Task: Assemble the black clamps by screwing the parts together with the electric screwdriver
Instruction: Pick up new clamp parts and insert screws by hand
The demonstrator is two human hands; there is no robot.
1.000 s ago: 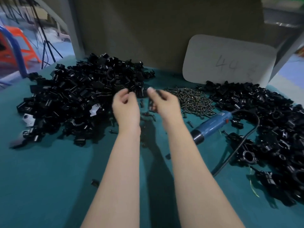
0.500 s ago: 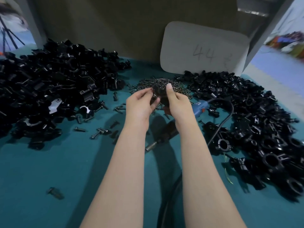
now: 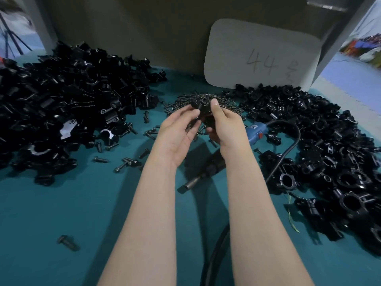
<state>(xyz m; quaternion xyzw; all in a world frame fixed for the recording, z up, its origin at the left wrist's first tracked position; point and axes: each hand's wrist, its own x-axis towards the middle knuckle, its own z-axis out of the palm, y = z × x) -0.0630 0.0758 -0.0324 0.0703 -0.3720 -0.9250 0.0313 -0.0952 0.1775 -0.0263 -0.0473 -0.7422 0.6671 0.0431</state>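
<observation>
Both hands meet above the middle of the teal table. My left hand and my right hand together hold a black clamp part between fingers and thumbs. The blue electric screwdriver lies on the table under and right of my right hand, its dark nose and metal bit pointing toward me. A heap of screws lies just behind the hands. Loose clamp halves are piled at the left, assembled clamps at the right.
Stray screws lie scattered left of my left arm, one near the front. The screwdriver's black cable loops right, then runs toward me between my arms. A white board marked 44 leans against the back wall.
The view swung right, so both piles shifted left in frame. My hands came together from apart and now hold a clamp part between them, over the screw heap.
</observation>
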